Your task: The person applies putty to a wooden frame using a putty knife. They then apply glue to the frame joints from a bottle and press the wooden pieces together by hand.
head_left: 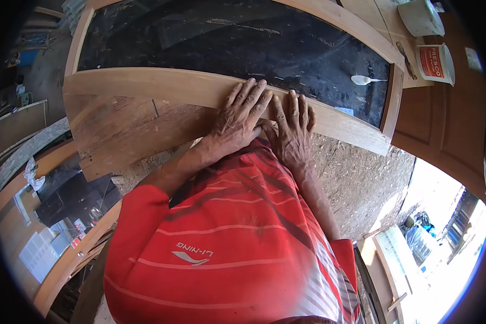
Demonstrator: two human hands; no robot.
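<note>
A wooden frame [162, 85] with a dark, dust-specked panel [200, 40] set in it lies in front of my body. My left hand [242, 110] rests palm down on the frame's near rail, its fingers stretched toward the dark panel. Beside it, my right hand [293, 127] lies on the same rail, fingers extended and the thumb side toward the left hand. Neither hand holds anything that I can see. On the panel's right part is a small white bulb-shaped thing [360, 80] with a thin tip.
A white tub with a red label [435, 63] and another whitish tub [421, 17] stand at upper right. A plywood sheet [129, 127] sits below the near rail. Panelled brown wood [437, 119] is at right; several boards and dark sheets [78, 197] lie at left.
</note>
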